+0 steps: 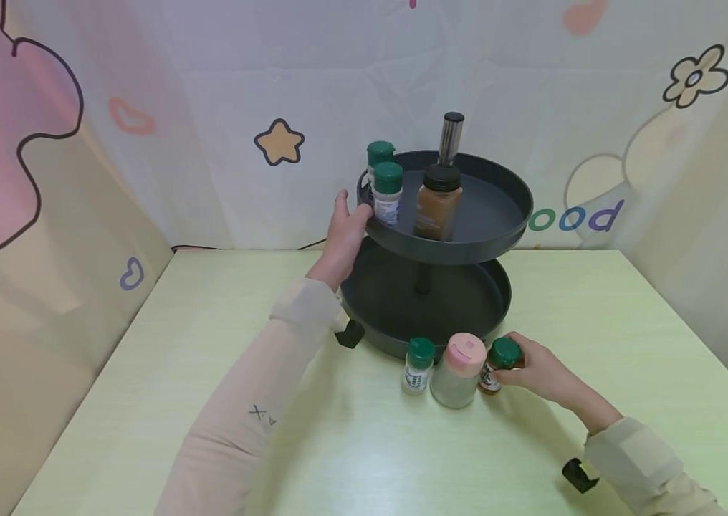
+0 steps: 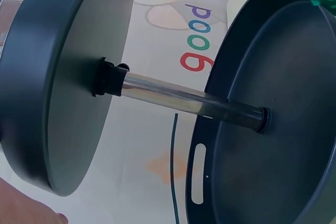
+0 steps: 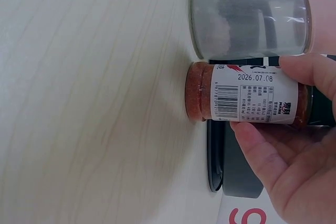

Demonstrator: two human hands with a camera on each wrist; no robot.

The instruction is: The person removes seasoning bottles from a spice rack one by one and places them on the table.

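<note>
My right hand (image 1: 541,369) pinches a spice jar (image 3: 254,94) with red-brown contents, a printed label and a green cap, thumb on one side and fingers on the other. The jar is upright, right beside a pink-capped glass shaker (image 1: 456,376). Left of the shaker stands a green-capped seasoning jar (image 1: 416,369). My left hand (image 1: 341,240) touches the left rim of the upper tray (image 1: 461,252) of a dark two-tier stand, one digit pointing up; most of this hand is outside the left wrist view. Two green-capped jars (image 1: 388,193) and a black-capped brown jar (image 1: 438,208) stand on that tray.
The lower tray (image 1: 364,326) sits on the pale table (image 1: 209,358), just behind the front row of jars. A metal post (image 2: 163,93) joins the tiers, its upper part (image 1: 451,140) rising above the top tray. A patterned curtain (image 1: 209,143) hangs behind.
</note>
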